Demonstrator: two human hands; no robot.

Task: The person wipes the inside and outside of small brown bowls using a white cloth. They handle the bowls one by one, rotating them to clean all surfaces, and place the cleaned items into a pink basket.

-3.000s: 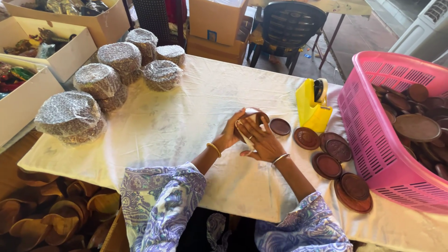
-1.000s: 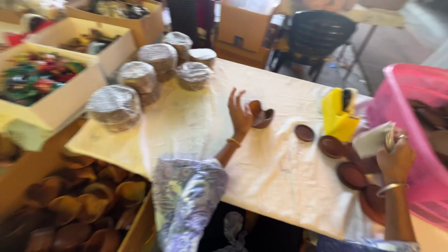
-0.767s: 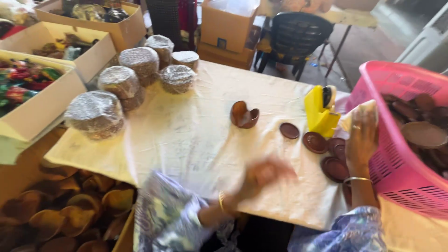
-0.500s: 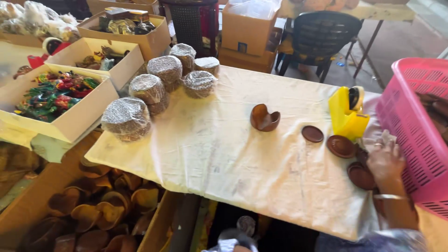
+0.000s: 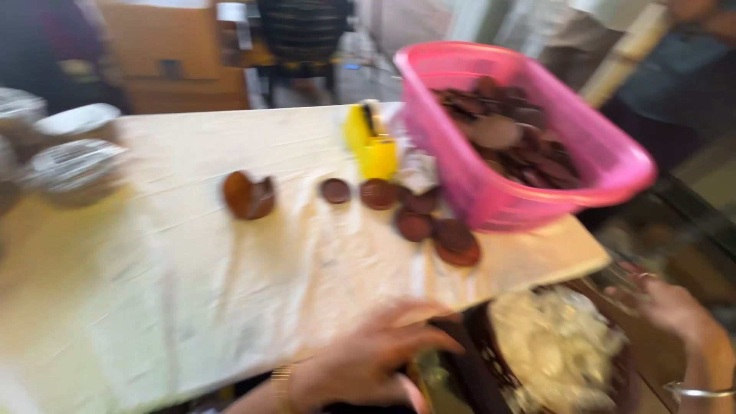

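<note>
The whole view is motion-blurred. My left hand lies at the front edge of the white-covered table, fingers spread, nothing seen in it. My right hand is low on the right, reaching toward a dark basket below the table edge that holds white crumpled material. Blur hides whether that hand holds anything. On the table are a brown cupped piece and several flat brown discs.
A pink plastic basket with several brown discs inside overhangs the table's right end. A yellow object stands beside it. Foil-wrapped bundles sit at far left. Behind are a dark chair, a cardboard box and another person.
The view has swung right and down. My right hand has dropped from beside the pink basket to the dark basket below. My left hand has come back into view at the table edge.
</note>
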